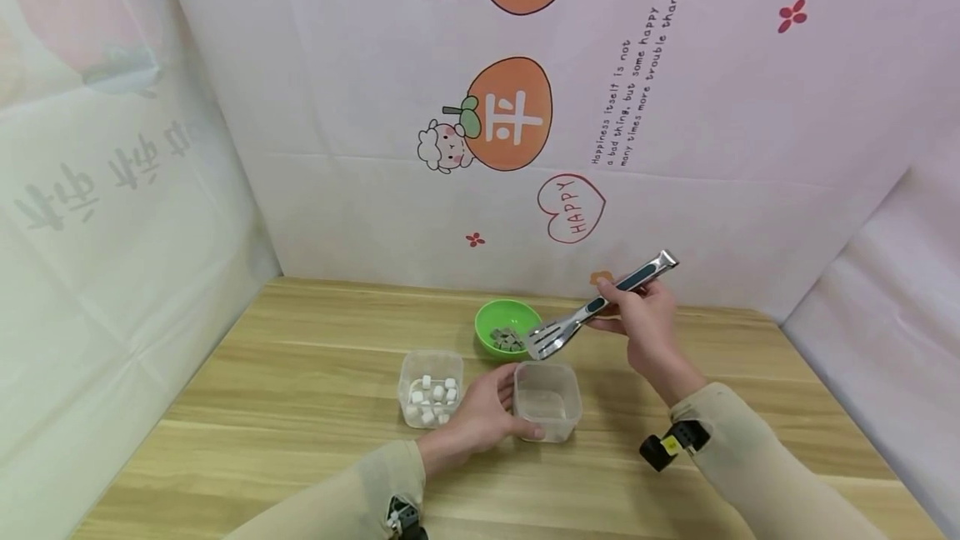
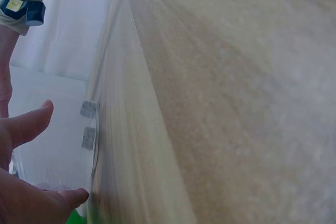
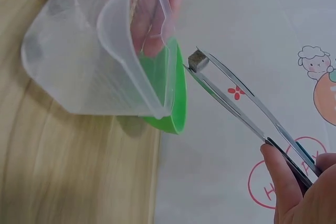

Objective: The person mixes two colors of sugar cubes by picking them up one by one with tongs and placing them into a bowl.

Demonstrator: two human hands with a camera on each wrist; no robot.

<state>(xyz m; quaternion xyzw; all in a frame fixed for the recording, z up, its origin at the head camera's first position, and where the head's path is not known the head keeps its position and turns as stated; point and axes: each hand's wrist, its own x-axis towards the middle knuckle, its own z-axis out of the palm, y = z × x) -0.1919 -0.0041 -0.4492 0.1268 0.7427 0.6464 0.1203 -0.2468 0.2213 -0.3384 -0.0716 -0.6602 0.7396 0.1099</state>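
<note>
My left hand (image 1: 480,417) grips a clear plastic container (image 1: 555,425) on the table, with fingers and thumb at its opposite sides. Through its wall, two grey cubes (image 2: 88,138) show near the bottom in the left wrist view. Metal slotted tongs (image 1: 637,277) are held in my right hand (image 1: 649,325), above and right of the green bowl (image 1: 498,312). One grey cube (image 3: 198,60) sits pinched between the tong tips in the right wrist view. More grey cubes (image 1: 504,340) lie in the bowl, partly behind the tongs.
A second clear container (image 1: 414,363) with several white cubes (image 1: 438,393) stands left of my left hand. Behind the wooden table (image 1: 315,373) hangs a white printed cloth (image 1: 360,215), with more cloth at both sides.
</note>
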